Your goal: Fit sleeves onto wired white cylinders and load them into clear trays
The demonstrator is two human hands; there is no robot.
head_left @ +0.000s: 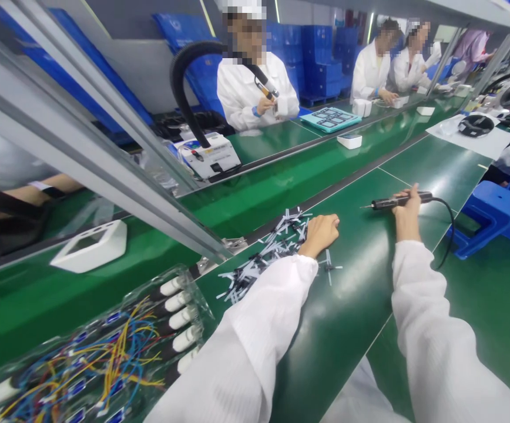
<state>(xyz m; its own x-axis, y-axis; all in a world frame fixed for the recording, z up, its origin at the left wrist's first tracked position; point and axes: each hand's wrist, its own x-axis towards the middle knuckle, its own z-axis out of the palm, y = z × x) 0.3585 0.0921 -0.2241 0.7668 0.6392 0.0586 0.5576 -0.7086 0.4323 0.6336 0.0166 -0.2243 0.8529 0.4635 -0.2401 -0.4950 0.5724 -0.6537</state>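
My right hand (407, 207) is wrapped around a slim black electric screwdriver (382, 203). Its thin bit points left and a black cable leaves its back end. My left hand (321, 234) is closed, fingers curled, at the right edge of a pile of small white and black strip-like parts (277, 244). Whatever those fingers hold, if anything, is hidden. One loose cross-shaped part (329, 266) lies on the green tabletop (347, 305) just below my left wrist.
At lower left sits a clear plastic tray (193, 273) of white-ended parts with coloured wires (127, 346). White housings (91, 247) lie on the green conveyor (246, 191) beyond a metal post (149, 188). Co-workers (255, 82) sit across; a blue stool (493, 211) stands right.
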